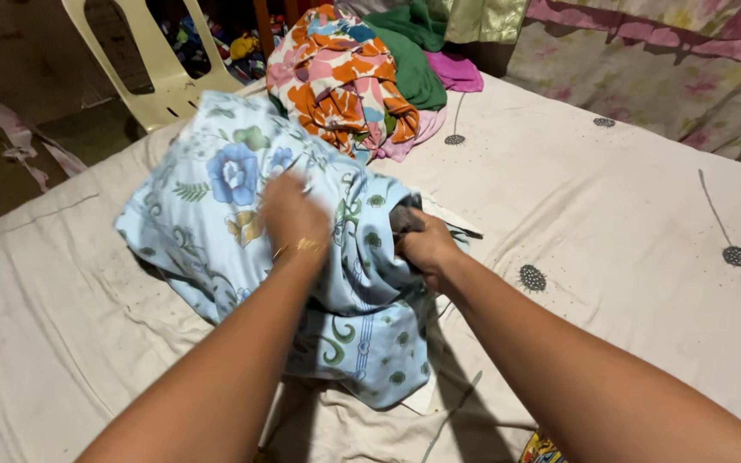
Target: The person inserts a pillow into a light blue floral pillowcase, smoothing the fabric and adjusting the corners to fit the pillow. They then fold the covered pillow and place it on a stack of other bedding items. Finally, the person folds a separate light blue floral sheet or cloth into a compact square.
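Note:
A light blue cloth (216, 214) printed with flowers and green swirls lies bunched on the white bed sheet (628, 240) in front of me. My left hand (292, 214), blurred and wearing a gold bracelet, rests on top of the cloth with its fingers curled into the fabric. My right hand (424, 247) is closed on the cloth's right edge, where a dark lining shows. Both forearms reach in from the bottom of the view.
A pile of clothes (345, 81), orange floral, green and pink, sits at the far end of the bed. A cream plastic chair (152, 64) stands beyond the bed's far left corner. Patterned curtain fabric (662, 60) hangs at the right.

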